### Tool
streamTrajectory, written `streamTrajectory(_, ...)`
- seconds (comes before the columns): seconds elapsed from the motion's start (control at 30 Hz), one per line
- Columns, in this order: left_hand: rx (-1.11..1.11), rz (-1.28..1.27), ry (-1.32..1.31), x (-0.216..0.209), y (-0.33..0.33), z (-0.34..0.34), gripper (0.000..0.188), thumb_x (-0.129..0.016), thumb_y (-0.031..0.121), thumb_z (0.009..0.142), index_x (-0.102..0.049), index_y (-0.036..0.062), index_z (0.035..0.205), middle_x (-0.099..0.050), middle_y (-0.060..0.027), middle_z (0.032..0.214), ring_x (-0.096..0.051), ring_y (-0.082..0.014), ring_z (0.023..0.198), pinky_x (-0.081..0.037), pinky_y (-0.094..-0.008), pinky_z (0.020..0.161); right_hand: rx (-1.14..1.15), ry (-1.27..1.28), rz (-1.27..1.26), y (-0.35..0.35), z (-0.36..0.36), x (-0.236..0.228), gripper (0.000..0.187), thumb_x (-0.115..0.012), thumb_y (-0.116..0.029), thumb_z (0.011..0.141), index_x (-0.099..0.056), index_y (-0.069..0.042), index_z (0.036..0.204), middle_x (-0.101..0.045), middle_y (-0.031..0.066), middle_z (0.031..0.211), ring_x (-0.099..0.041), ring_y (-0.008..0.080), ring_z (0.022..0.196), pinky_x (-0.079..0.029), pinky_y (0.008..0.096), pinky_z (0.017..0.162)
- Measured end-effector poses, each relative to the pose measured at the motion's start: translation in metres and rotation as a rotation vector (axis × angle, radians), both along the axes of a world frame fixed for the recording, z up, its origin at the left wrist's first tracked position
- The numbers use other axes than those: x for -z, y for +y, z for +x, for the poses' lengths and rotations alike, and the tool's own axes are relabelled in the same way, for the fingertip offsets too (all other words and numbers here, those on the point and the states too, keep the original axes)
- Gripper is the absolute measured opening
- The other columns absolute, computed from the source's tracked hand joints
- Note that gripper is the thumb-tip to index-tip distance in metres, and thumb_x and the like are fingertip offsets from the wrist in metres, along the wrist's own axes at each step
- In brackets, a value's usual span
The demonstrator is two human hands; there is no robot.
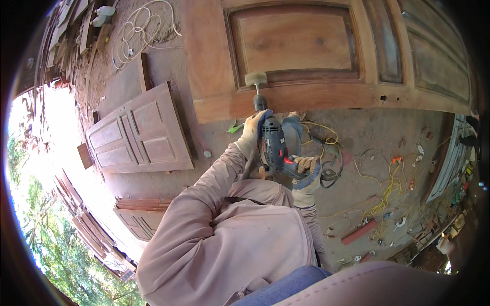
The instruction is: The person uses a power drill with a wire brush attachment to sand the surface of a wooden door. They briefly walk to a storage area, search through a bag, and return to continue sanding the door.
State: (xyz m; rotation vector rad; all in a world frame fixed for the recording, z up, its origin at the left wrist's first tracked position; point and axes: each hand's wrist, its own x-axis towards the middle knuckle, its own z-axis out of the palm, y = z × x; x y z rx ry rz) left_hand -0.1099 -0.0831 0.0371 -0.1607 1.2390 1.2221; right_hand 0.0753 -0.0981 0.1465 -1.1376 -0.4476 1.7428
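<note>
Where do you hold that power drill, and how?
The power drill is probably best gripped by its rear handle, from the right, as the right hand does: the red trigger sits there. The left hand steadies the body from the left, behind the chuck, clear of the round wheel on its thin shaft.

Big door (301,48) is running off the top, drill (274,145) is hiding part of the left hand (251,128), floor scraps (400,223) are looking too tiny to ID lol
</note>
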Motion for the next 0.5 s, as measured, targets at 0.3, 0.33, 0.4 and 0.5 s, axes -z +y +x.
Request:
streamTrajectory(0.3,0.051,-0.017,-0.115,-0.024,0.049,0.040,0.031,-0.065,0.031,0.085,-0.067,0.0061,0.102,-0.063,-0.0028,0.082,-0.058,-0.0132,0.070,-0.047,-0.0275,0.069,0.145,0.093,0.004,0.023,0.044,0.006,0.026,-0.040,-0.024,0.101,-0.039,-0.011,0.078,-0.034,0.0007,0.069,-0.036,0.0139,0.062,-0.042,0.0351,0.078)
streamTrajectory(0.33,0.041,-0.050,-0.099,-0.033,0.039,0.025,0.029,-0.065,0.029,0.086,-0.067,0.0060,0.102,-0.064,-0.0032,0.083,-0.059,-0.0134,0.072,-0.048,-0.0271,0.069,0.114,-0.038,0.027,0.017,0.036,0.008,0.026,-0.040,-0.024,0.101,-0.039,-0.011,0.078,-0.034,0.0008,0.069,-0.036,0.0140,0.063,-0.042,0.0353,0.078)
streamTrajectory(0.4,-0.019,-0.021,-0.104,-0.012,0.007,-0.001,0.027,-0.063,0.028,0.087,-0.067,0.0061,0.103,-0.066,-0.0074,0.089,-0.064,-0.0153,0.081,-0.052,-0.0297,0.070,0.053,-0.185,0.032,-0.002,0.009,0.009,0.027,-0.040,-0.025,0.101,-0.038,-0.011,0.078,-0.033,0.0004,0.069,-0.036,0.0141,0.062,-0.041,0.0356,0.079)
streamTrajectory(0.5,-0.070,0.030,0.018,-0.018,-0.004,-0.010,0.027,-0.061,0.027,0.088,-0.067,0.0029,0.100,-0.066,-0.0050,0.085,-0.064,-0.0152,0.070,-0.051,-0.0282,0.066,0.025,-0.051,-0.087,-0.002,-0.011,0.002,0.031,-0.043,-0.026,0.101,-0.035,-0.014,0.073,-0.030,-0.0021,0.066,-0.035,0.0142,0.060,-0.041,0.0362,0.079)
